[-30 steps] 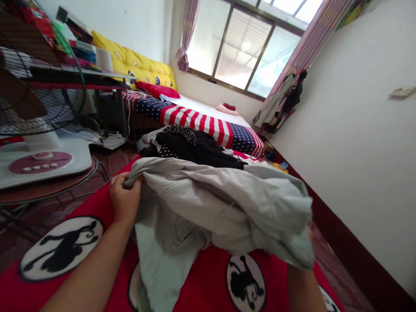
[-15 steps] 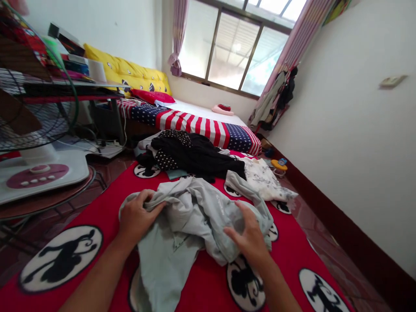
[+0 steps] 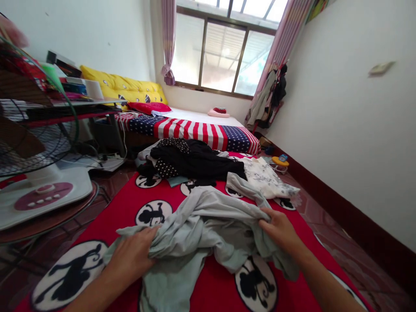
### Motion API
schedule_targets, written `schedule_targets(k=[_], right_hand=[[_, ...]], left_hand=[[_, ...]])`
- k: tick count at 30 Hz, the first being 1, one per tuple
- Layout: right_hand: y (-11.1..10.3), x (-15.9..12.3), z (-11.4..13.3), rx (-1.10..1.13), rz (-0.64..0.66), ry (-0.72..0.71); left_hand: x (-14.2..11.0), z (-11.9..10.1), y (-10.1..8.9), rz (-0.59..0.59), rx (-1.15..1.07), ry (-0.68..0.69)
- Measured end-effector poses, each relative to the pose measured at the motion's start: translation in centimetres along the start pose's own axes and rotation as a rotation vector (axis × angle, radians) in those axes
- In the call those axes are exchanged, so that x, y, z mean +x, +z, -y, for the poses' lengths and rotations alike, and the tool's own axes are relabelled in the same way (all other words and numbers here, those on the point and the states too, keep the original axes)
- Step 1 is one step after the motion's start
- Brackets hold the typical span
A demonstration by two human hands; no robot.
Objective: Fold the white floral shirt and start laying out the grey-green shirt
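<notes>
**Grey garment held at both ends on the red mat**

Grey-green cloth lies bunched across the near part of a red mat printed with black-and-white cartoon roundels. This pale grey garment sits rumpled between the person's two hands, one loose end trailing toward the bottom edge of the view and a narrow strip of it reaching up toward the clothes behind.

The left hand presses down on the garment's left side, fingers curled into a fold of the fabric and gripping it. The right hand holds the right side, fingers closed over a gathered edge of the cloth. The hands are well apart, with the crumpled bulk of the garment between them.

Farther back on the mat lies a heap of black clothes, part of it dotted with white spots, and just to its right a white floral garment. Behind these is a low bed with a stars-and-stripes cover, a red pillow and yellow cushions against the wall. A window with pink curtains stands at the far end, and clothes hang in the corner to its right. On the left, a fan with a white base stands on the floor beside a desk stacked with items.
</notes>
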State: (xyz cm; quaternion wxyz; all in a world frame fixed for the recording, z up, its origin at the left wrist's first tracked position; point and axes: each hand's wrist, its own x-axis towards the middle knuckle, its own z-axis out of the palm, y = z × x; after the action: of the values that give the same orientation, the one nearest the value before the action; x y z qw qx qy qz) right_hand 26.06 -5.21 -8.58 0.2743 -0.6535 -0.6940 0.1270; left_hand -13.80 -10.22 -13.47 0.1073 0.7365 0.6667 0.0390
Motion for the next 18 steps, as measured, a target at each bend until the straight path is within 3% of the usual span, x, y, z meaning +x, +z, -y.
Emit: schedule_targets(k=[3, 6, 8, 10, 12, 13, 15, 18], right_hand=[[-3.2, 2.4, -2.0, -0.067, 0.005, -0.019], [-6.6, 6.0, -1.9, -0.068, -0.12, -0.095], [-9.1, 8.3, -0.2, -0.045, -0.289, -0.133], [-11.4, 9.8, 2.2, -0.027, -0.549, -0.188], [-13.1, 10.1, 4.2, -0.012, -0.81, -0.273], [-13.5, 9.9, 4.7, -0.001, -0.899, -0.306], [-13.3, 8.7, 4.3, 0.023, -0.941, -0.311], [-11.0, 5.8, 0.9, 0.056, -0.75, -0.28]], left_hand=[[1.3, 0.5, -1.5, -0.001, 0.001, 0.085], [4.4, 0.8, -6.1, -0.246, 0.047, 0.063], [6.8, 0.6, -10.6, -0.473, 0.091, -0.029], [8.5, 0.3, -14.9, -0.732, 0.085, -0.089], [9.4, 0.1, -17.8, -0.939, 0.057, -0.024], [9.4, 0.1, -18.4, -0.989, 0.047, 0.028], [9.0, 0.6, -18.0, -0.963, 0.04, 0.124], [7.5, 2.4, -14.2, -0.734, 0.007, 0.245]])
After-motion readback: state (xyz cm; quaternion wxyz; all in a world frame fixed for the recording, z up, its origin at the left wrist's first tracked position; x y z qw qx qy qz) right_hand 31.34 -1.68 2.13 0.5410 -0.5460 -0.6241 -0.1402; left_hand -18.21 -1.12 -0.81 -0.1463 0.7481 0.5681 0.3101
